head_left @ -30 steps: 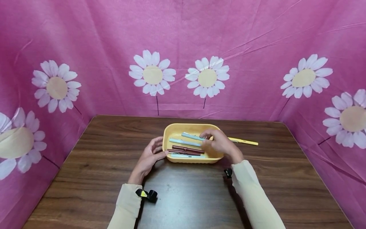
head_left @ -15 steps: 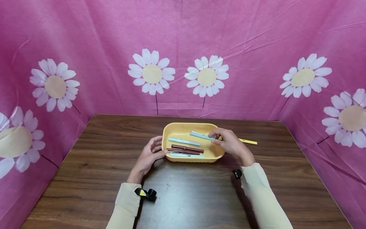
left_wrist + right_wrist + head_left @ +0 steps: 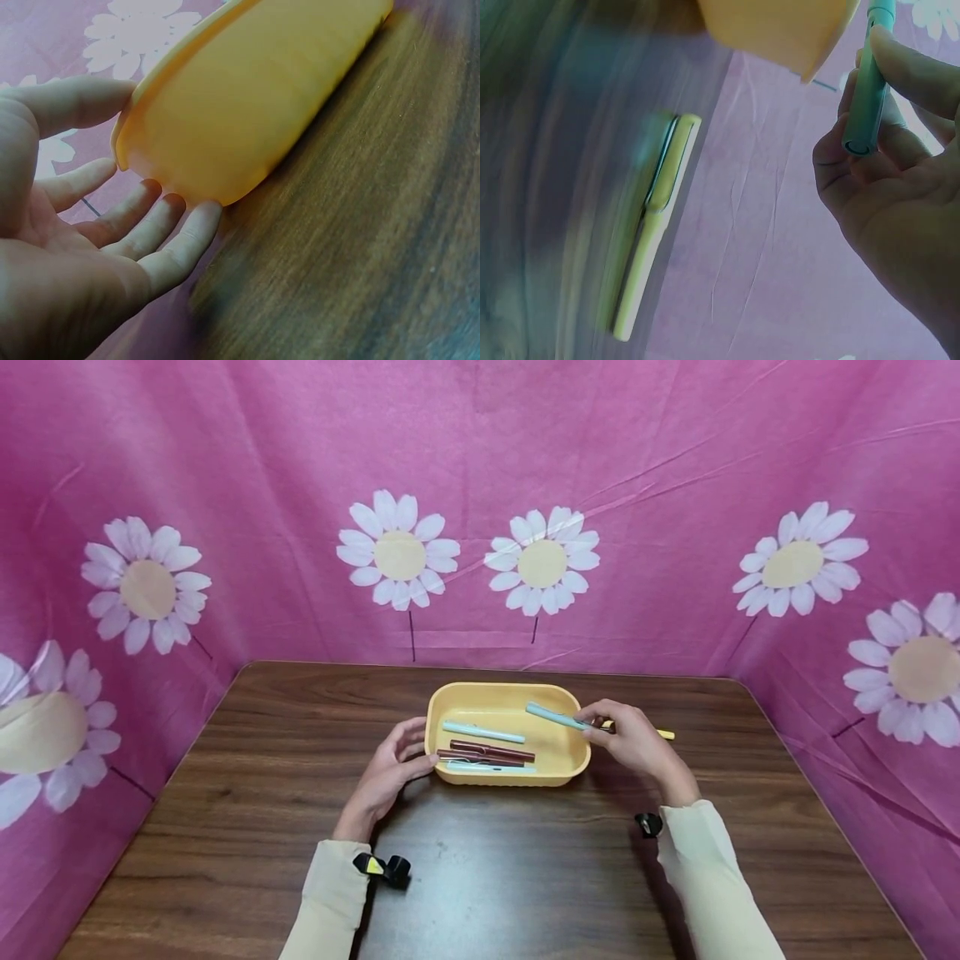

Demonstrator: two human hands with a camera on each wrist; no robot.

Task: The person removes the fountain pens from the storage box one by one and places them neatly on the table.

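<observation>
A shallow yellow plastic box (image 3: pixel 555 752) with rounded corners sits on the table. My left hand (image 3: pixel 390 768) holds its left end, thumb at the rim and fingertips (image 3: pixel 202 217) against the outer wall. Between thumb and fingers, my right hand (image 3: pixel 630 735) pinches a light blue pen (image 3: pixel 551 715); the pen's far end reaches over the box's right rim. Inside the box lie a pale blue pen (image 3: pixel 483 732), two dark red pens (image 3: pixel 491 750) and a whitish-blue pen (image 3: pixel 517 769) partly under them.
On the table right of the box lies a yellow pen (image 3: pixel 656 225), largely hidden behind my right hand in the head view. Wood-grain table (image 3: pixel 480 877) surrounds the box. A pink cloth (image 3: pixel 637 468) printed with daisies hangs along the table's back and sides.
My right hand has carried the light blue pen rightward, from over the middle of the box to its right rim. The left hand has stayed at the left end.
</observation>
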